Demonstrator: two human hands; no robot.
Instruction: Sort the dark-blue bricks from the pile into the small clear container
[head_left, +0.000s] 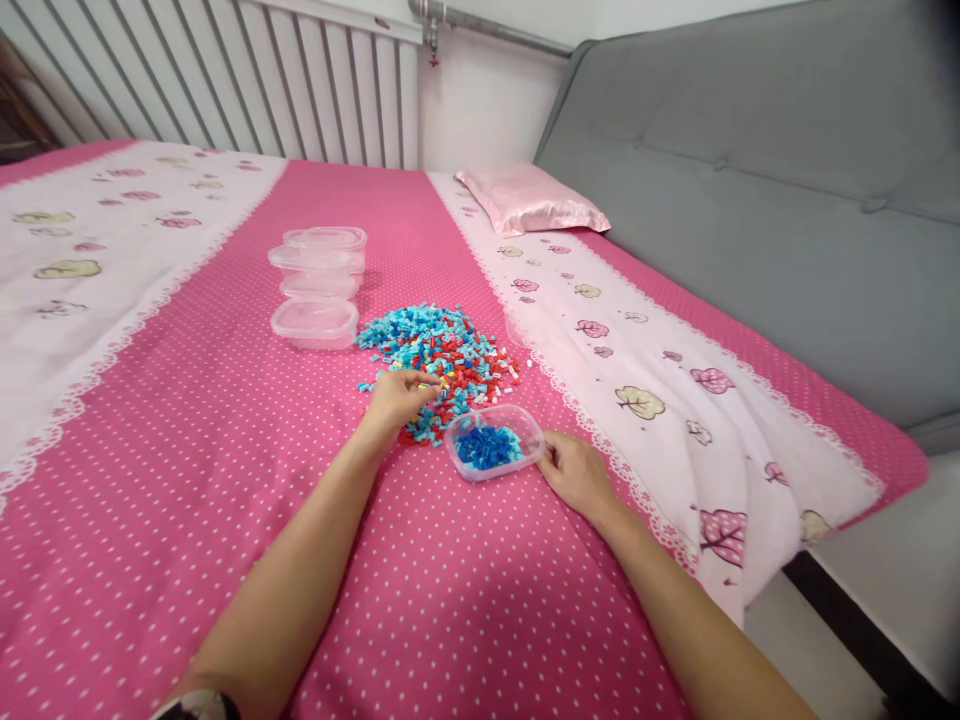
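A heap of small plastic building blocks (450, 345), mostly light blue, dark blue and red with a few yellow and white ones, lies spread on the bed. Over its near left side is my left hand (403, 397), thumb and fingertips brought together among the pieces; what is between them is too small to make out. Just in front of the heap stands a clear plastic container (463, 470) with dark blue and light blue blocks inside. My right hand (576, 470) grips its right edge, thumb and fingers closed on the rim.
Several clear plastic containers (315, 320) stand in a row behind the heap to the left. A pink pillow (532, 197) lies at the back, beside a grey padded headboard (720, 170). Pink dotted bedding (450, 600) covers the bed; a white radiator (285, 85) stands behind it.
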